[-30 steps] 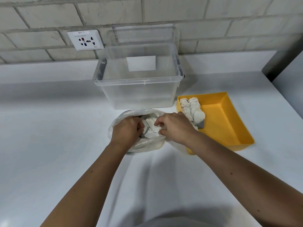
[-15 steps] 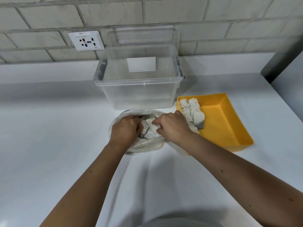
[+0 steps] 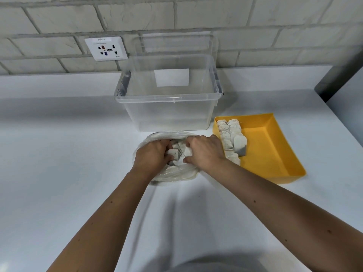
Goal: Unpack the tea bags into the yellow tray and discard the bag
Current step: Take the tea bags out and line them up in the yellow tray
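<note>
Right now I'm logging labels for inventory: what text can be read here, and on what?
"9PP-1": strip atop the wall socket; first character uncertain.
Small print under it: too blurred to read.
On the clear bin, the white sticker: blank.
On the tea bags: no print visible.

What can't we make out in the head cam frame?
All head view:
- Count of tea bags in the plastic bag: left hand and right hand cover the opening.
- Grip of left hand: fingertips tucked under its knuckles.
- Near-left corner of yellow tray: behind right forearm.
- Text on wall socket: too small.
</note>
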`<act>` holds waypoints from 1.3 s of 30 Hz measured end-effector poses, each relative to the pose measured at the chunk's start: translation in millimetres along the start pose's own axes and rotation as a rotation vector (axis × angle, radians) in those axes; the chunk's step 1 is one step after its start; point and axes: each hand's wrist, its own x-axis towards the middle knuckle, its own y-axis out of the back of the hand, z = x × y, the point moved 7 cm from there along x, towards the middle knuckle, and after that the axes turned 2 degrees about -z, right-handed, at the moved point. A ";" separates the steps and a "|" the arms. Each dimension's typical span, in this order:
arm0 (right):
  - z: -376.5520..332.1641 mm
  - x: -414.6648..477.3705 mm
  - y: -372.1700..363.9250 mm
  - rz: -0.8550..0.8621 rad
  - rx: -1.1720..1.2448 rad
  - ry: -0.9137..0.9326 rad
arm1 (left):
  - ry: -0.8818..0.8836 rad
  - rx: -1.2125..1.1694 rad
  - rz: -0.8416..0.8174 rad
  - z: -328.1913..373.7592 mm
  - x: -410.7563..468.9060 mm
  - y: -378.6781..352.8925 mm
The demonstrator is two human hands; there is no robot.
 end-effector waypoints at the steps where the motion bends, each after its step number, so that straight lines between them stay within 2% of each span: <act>1: -0.6 -0.1 -0.1 0.009 -0.002 0.002 | -0.001 -0.014 0.012 -0.5 -0.7 0.3; 7: -1.2 -3.6 6.1 0.046 0.023 0.009 | -0.001 -0.139 0.041 -1.0 -12.2 11.9; 12: 13.9 -16.6 28.7 0.136 0.371 -0.069 | 0.055 -0.510 0.186 -6.8 -27.9 31.2; 15: 21.5 -23.5 44.2 0.189 0.530 -0.057 | 0.176 -0.735 0.146 -9.0 -35.0 29.7; 19: 25.7 -34.4 59.8 0.154 0.590 0.090 | 0.228 -0.946 0.047 1.1 -37.4 23.6; 24: 31.2 -46.2 72.8 0.080 0.678 0.119 | 0.207 -0.966 -0.221 12.4 -36.5 16.6; 31: 21.8 -54.7 65.5 -0.132 0.793 0.134 | 0.262 -1.129 -0.187 28.5 -35.9 24.2; 36: 27.6 -50.6 54.0 -0.033 0.713 0.072 | 0.248 -1.333 -0.321 34.6 -37.4 15.5; 39: 34.3 -49.7 52.8 0.008 0.737 0.052 | 0.164 -1.206 -0.393 33.8 -39.2 13.6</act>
